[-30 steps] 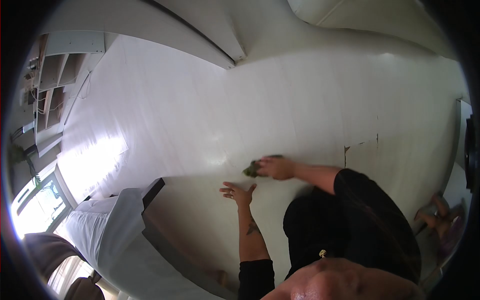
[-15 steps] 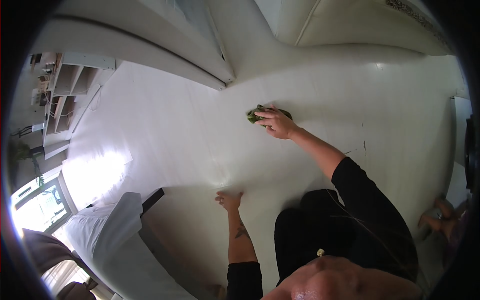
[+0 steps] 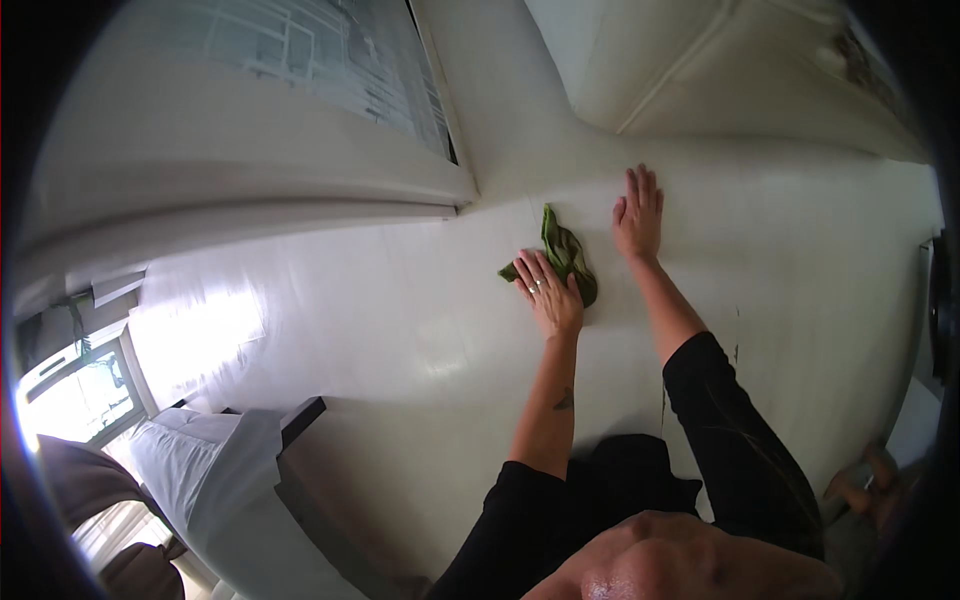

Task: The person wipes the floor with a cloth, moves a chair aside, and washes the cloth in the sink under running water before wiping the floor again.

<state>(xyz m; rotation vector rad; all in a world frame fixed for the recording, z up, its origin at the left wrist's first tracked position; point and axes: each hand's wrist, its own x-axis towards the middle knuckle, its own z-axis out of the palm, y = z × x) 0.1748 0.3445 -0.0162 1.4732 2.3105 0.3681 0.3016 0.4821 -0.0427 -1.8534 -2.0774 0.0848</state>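
A crumpled green cloth [image 3: 566,252] lies on the pale floor, with one corner pointing toward the far end. My left hand [image 3: 549,295], with rings on a finger, rests flat on the cloth's near left part, fingers stretched out; its palm hides some of the fabric. To the right, my right hand [image 3: 639,215] is laid on the bare floor with extended fingers, holding nothing. It is apart from the cloth.
A large white panel or cabinet [image 3: 330,170] stands at the far left, and cream-coloured furniture [image 3: 690,70] at the far right. A bed-like piece with grey fabric [image 3: 240,500] is at lower left. Another person's limbs [image 3: 868,485] show at the right edge. Dark cracks [image 3: 737,353] mark the floor.
My right hand has let go of the cloth and moved right onto the floor. My left hand has come forward onto the cloth, which is now more spread out. The view has shifted.
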